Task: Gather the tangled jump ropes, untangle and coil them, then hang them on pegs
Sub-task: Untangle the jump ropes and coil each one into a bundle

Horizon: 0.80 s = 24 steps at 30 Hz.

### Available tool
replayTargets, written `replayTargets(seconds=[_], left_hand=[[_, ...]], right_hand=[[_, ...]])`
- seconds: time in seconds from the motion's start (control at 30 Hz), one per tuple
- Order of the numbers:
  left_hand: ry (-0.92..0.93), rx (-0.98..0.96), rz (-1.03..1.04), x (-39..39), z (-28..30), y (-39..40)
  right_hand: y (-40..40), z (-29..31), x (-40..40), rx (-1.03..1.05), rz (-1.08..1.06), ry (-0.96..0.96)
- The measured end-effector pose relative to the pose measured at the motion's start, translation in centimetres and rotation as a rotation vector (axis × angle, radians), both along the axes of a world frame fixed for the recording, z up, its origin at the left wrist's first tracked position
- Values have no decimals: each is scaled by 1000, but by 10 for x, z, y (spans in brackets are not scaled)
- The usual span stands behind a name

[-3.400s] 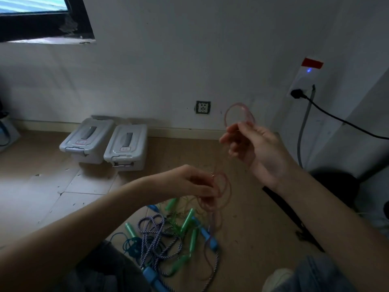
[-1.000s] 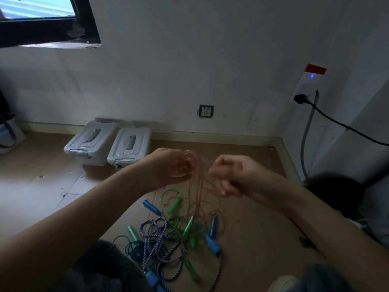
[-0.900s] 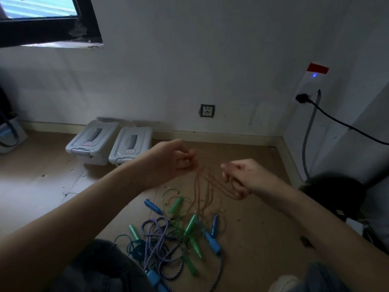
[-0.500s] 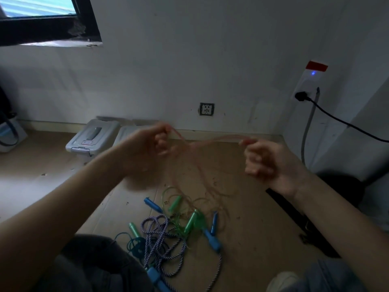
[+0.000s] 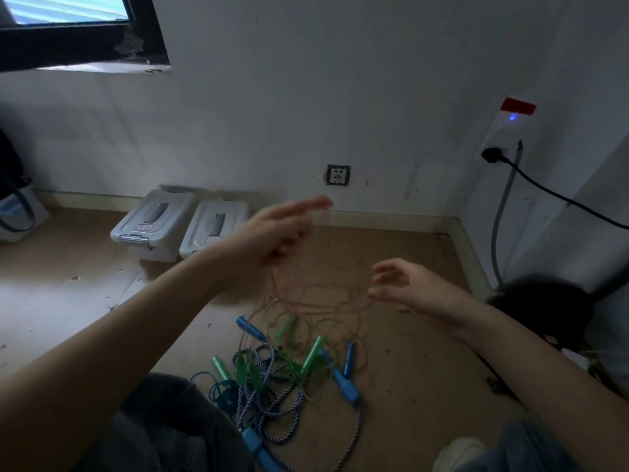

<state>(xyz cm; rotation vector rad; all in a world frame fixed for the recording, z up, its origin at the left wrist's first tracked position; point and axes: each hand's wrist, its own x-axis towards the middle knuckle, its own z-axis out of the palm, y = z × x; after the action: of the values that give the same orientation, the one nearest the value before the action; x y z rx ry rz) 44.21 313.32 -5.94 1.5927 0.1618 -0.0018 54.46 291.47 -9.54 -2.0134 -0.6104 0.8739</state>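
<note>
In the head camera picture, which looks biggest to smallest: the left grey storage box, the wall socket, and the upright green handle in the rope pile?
1. Left grey storage box, clearly largest.
2. Green handle and wall socket look similar; the handle lies nearer the camera, so I won't rank them.

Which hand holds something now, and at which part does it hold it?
The left hand holds the thin translucent pink rope by strands near its palm; the exact grip is blurred. The right hand is open, holding nothing.

The brown floor [image 5: 408, 386] carries tangled jump ropes [image 5: 282, 366] and 2 grey lidded boxes [image 5: 183, 228].
</note>
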Motion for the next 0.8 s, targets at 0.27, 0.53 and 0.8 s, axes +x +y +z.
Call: replayTargets(seconds=[0.27,0.53,0.8], left_hand=[[129,117,-338,1,-3,-19],[366,839,-317,-3,-29,-21],[76,608,-274,1,-9,-44]], right_hand=[[12,15,-8,286,67,-37],[-6,30,21,523,-321,78],[7,23,-10,1,335,-312]])
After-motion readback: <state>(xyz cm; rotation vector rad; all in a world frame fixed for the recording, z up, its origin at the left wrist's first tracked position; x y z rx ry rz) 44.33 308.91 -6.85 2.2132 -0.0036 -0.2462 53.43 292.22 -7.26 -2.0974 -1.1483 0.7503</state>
